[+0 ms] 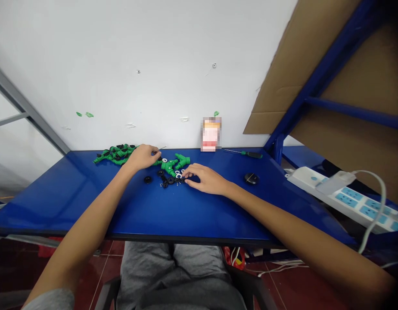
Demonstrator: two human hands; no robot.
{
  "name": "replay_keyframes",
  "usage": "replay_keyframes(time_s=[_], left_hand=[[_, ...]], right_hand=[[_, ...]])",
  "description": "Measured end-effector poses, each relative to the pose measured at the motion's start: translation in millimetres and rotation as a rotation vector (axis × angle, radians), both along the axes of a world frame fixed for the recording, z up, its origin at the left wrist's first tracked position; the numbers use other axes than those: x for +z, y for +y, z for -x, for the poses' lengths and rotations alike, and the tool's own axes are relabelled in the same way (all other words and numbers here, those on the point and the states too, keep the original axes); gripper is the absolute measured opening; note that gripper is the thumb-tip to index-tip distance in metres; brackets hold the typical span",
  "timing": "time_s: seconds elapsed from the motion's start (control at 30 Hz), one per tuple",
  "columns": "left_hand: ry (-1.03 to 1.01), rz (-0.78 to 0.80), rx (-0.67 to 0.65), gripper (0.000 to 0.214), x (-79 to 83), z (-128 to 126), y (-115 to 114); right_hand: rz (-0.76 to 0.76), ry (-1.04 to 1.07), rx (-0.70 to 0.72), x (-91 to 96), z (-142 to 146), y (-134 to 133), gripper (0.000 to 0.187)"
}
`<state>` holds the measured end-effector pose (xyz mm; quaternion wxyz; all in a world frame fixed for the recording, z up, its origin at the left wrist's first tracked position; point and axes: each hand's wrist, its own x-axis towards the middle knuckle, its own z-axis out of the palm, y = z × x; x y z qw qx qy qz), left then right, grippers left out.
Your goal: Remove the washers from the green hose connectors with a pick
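Observation:
My left hand (142, 156) is above the back of the table, beside a pile of green Y-shaped pipe fittings (116, 151) with black parts among them. Its fingers are closed, and a thin dark rod (160, 148) sticks out from the fingertips. Two more green fittings (169, 167) lie between my hands. My right hand (205, 178) has its thumb and fingers apart and curved, with the fingertips at small white rings (178, 175) and black round parts (171, 181). Whether the fingertips touch a ring is too small to tell. Tiny screws (160, 185) lie nearby.
A black round cap (147, 179) sits left of the small parts. Further right are a screwdriver (250, 154) and a black computer mouse (251, 178). A white power strip (344, 193) with a cable stands beyond the blue table (173, 215). A blurred-out packet (211, 134) leans against the wall.

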<state>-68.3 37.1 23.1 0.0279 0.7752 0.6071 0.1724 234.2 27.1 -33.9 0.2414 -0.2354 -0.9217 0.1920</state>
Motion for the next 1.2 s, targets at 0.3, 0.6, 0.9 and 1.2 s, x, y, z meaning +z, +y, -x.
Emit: replay_keyframes(time_s=[0.3,0.6,0.9,1.2], left_hand=[[0.041,-0.089,0.079,0.037,-4.4,11.3,8.2],[0.033,-0.068,0.006,0.035,-11.1,8.6,9.9],[0.052,-0.072,-0.008,0.033,-7.1,-3.6,2.0],[0.007,-0.031,-0.031,0.035,-15.1,-3.3,6.5]], right_hand=[[0.001,-0.039,0.024,2.6,-0.5,-0.6,0.01],[0.0,-0.036,0.038,1.0,-1.7,0.8,0.008],[-0.005,-0.046,0.039,3.0,-2.7,0.0,0.008],[0.009,-0.053,0.03,3.5,-2.0,0.2,0.004]])
